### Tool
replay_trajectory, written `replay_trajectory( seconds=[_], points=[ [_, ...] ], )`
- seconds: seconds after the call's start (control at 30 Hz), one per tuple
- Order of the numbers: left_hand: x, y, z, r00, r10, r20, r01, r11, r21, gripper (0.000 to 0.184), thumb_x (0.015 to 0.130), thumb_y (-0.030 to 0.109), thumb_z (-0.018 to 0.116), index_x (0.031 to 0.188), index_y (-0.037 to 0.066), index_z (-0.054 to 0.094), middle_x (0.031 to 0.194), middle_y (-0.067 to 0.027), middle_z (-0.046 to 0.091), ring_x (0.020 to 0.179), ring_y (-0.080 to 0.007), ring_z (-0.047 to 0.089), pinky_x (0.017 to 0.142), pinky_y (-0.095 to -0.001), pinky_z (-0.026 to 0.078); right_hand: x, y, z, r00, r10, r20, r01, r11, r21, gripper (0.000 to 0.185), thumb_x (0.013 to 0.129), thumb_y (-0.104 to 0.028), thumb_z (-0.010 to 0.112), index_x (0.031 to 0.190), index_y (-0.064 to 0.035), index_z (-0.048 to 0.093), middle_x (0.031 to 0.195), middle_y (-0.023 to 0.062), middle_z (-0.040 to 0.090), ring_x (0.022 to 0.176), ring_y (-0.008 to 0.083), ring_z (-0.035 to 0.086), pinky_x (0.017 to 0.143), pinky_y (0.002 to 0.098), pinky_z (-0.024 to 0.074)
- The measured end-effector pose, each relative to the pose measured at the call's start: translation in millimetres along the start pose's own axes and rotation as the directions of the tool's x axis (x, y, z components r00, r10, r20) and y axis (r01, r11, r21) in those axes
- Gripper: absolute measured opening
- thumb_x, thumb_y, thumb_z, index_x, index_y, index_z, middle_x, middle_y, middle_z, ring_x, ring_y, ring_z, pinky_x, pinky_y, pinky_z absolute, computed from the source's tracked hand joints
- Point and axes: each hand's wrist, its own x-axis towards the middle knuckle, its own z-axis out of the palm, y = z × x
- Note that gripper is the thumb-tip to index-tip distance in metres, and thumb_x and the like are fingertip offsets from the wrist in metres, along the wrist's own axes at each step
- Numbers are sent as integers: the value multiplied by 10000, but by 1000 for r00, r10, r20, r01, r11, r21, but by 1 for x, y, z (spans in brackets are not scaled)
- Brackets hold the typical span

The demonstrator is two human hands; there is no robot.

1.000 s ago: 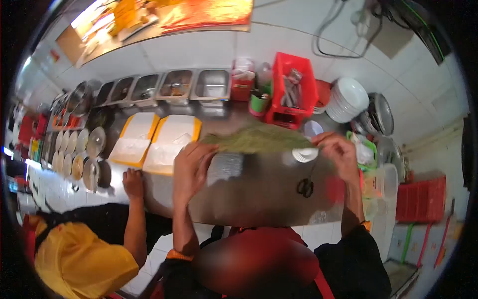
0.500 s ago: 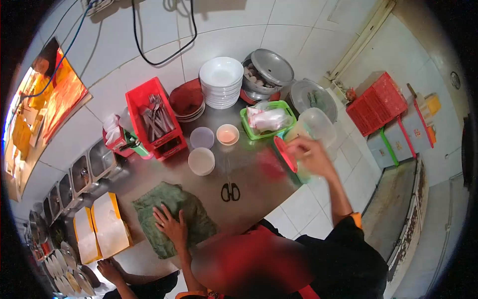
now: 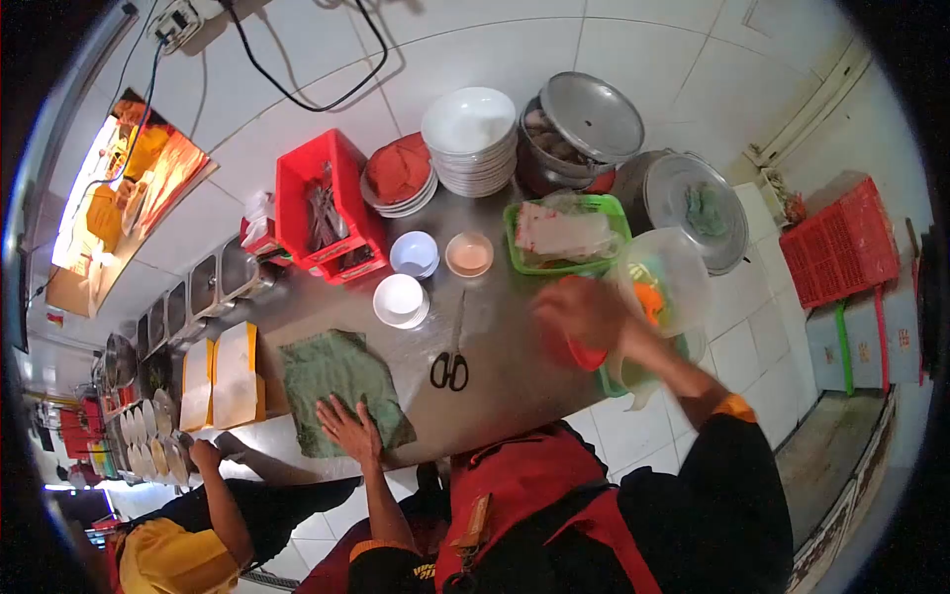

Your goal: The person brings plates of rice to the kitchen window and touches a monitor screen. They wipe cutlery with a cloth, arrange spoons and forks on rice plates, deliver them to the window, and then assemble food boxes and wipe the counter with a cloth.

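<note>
My left hand lies flat with spread fingers on a green cloth, which is spread over the metal counter. At the counter's right side my right hand is closed at a round red lid; motion blurs the fingers and they partly cover it. Just right of that hand are a translucent plastic tub and an orange item seen beside or through it. Scissors with black handles lie on the counter between my hands.
Behind stand small bowls, a red cutlery bin, stacked white bowls, a lidded pot and a green basket. Menu-like yellow-edged boards lie left. A co-worker in a yellow shirt stands at lower left.
The view has shifted. My right hand has brought the red lid from a steep tilt to a flatter position, lower over the counter. My left hand stays on the cloth, now nearer its front edge.
</note>
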Motion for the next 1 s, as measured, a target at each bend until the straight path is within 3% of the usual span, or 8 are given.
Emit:
replay_trajectory(
  seconds=[0.13, 0.3, 0.37, 0.47, 0.57, 0.63, 0.83, 1.0],
  points=[
    [-1, -2, 8, 998, -26, -52, 24, 999, -29, 551, 934, 414, 393, 1346, 48, 372, 1446, -187, 230, 1340, -359, 179, 1081, -471, 143, 15, -38, 80, 974, -183, 134, 149, 962, 228, 226, 835, -261, 528, 859, -46, 591, 774, 167, 607, 765, 333, 605, 672, 428, 475],
    [-1, -4, 13, 996, -50, -80, 49, 999, -6, 565, 931, 440, 387, 1341, 51, 381, 1446, -182, 233, 1334, -348, 200, 1074, -477, 166, -16, -32, 20, 956, -283, -76, 279, 959, -51, 206, 809, -242, 530, 883, -53, 566, 755, 144, 608, 714, 343, 594, 621, 452, 469],
    [-2, -7, 16, 995, -46, -93, 48, 998, 28, 576, 929, 456, 382, 1342, 54, 381, 1446, -180, 232, 1334, -342, 206, 1073, -476, 170, -29, -12, -34, 951, 286, -113, -306, 918, -250, 179, 790, -213, 533, 832, -46, 581, 739, 156, 602, 695, 341, 589, 609, 466, 468],
    [-1, -7, 18, 995, -75, -65, 76, 997, 9, 597, 924, 491, 362, 1348, 71, 378, 1449, -173, 232, 1335, -331, 209, 1073, -474, 171, -48, 57, -65, 784, 590, -192, -607, 667, -432, 255, 751, -253, 608, 856, -21, 616, 821, 180, 638, 788, 353, 620, 645, 439, 490],
    [2, -9, 20, 994, -92, -56, 93, 995, 20, 611, 921, 515, 342, 1354, 85, 374, 1450, -165, 233, 1336, -326, 210, 1072, -472, 175, -64, 107, -42, 784, 604, -140, -580, 635, -511, 198, 700, -201, 627, 780, -23, 662, 752, 169, 654, 710, 315, 651, 630, 434, 514],
    [0, -9, 18, 993, -103, -65, 105, 994, 26, 610, 921, 519, 342, 1353, 90, 377, 1449, -159, 241, 1337, -323, 212, 1069, -468, 182, -56, 115, -38, 434, 820, 374, -597, 573, -562, 205, 694, -185, 637, 829, -34, 669, 814, 151, 664, 791, 277, 656, 653, 418, 514],
    [0, -18, 31, 991, -93, -93, 93, 996, -4, 602, 925, 533, 302, 1357, 118, 363, 1450, -123, 247, 1345, -307, 194, 1069, -516, 153, -69, 161, -27, 794, 602, -87, -460, 501, -733, 215, 636, -150, 667, 814, -31, 685, 864, 152, 672, 821, 303, 655, 646, 409, 524],
    [0, -24, 37, 992, -96, -87, 96, 995, -5, 598, 925, 527, 314, 1362, 121, 360, 1450, -133, 246, 1343, -304, 204, 1071, -485, 163, -60, 158, -26, 727, 675, 126, -500, 645, -578, 208, 642, -138, 627, 780, 11, 673, 804, 198, 659, 779, 328, 650, 632, 423, 511]
  ],
)
